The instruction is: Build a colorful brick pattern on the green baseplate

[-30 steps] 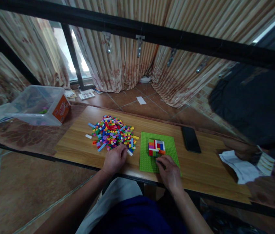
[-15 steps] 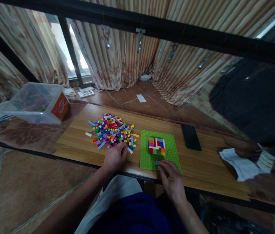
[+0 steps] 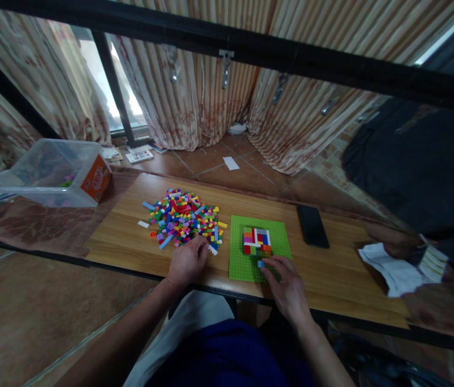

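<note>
A green baseplate point(image 3: 278, 236) lies on the wooden board, with a patch of coloured bricks point(image 3: 257, 239) built on its middle. My right hand point(image 3: 287, 285) rests on the plate's near edge and pinches a small blue brick point(image 3: 260, 264) just below the built patch. To the left lies a pile of loose coloured bricks point(image 3: 182, 216). My left hand point(image 3: 188, 260) sits at the pile's near edge with its fingers curled down onto the bricks; what they hold, if anything, is hidden.
A black phone point(image 3: 312, 226) lies right of the baseplate. Crumpled white paper point(image 3: 391, 271) sits at the far right. A clear plastic tub point(image 3: 55, 172) with an orange label stands at the left. A black bar point(image 3: 251, 48) crosses overhead before the curtains.
My right hand drew back toward the plate's near edge with a small blue brick showing at its fingertips, then moved it up close under the built patch. My left hand stayed at the pile.
</note>
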A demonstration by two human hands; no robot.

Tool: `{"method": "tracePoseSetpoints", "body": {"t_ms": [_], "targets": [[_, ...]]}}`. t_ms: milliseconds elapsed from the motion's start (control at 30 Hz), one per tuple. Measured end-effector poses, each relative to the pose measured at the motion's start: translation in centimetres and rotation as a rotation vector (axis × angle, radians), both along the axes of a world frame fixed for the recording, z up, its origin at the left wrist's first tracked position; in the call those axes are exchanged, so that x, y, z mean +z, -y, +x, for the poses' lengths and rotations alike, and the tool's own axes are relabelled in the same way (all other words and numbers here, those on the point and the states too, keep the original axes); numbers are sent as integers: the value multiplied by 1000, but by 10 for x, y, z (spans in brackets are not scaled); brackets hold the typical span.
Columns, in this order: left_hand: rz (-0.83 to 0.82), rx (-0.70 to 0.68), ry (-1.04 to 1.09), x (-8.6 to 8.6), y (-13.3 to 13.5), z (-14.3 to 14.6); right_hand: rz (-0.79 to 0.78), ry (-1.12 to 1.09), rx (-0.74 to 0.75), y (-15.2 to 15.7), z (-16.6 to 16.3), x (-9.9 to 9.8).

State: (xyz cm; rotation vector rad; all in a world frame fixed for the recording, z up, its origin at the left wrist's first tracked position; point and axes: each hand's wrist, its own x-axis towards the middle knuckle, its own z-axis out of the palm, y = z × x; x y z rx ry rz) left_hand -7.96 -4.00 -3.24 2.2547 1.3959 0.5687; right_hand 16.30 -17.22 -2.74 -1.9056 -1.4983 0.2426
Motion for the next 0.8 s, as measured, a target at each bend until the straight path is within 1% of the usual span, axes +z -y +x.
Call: {"method": "tracePoseSetpoints", "body": {"t_ms": [133, 300, 500, 667, 800], "targets": [[0, -16, -3, 1, -1, 0, 79, 64, -20, -18, 8, 4], [-13, -7, -10, 2, -1, 0, 98, 107, 15, -34, 11, 1], [-22, -8, -13, 2, -1, 0, 105, 87, 26, -35, 11, -6], [-9, -24, 10, 0, -1, 0, 127, 10, -15, -35, 9, -10], [-11, -7, 4, 1, 0, 0, 133, -53, -55, -34, 8, -12]]}}
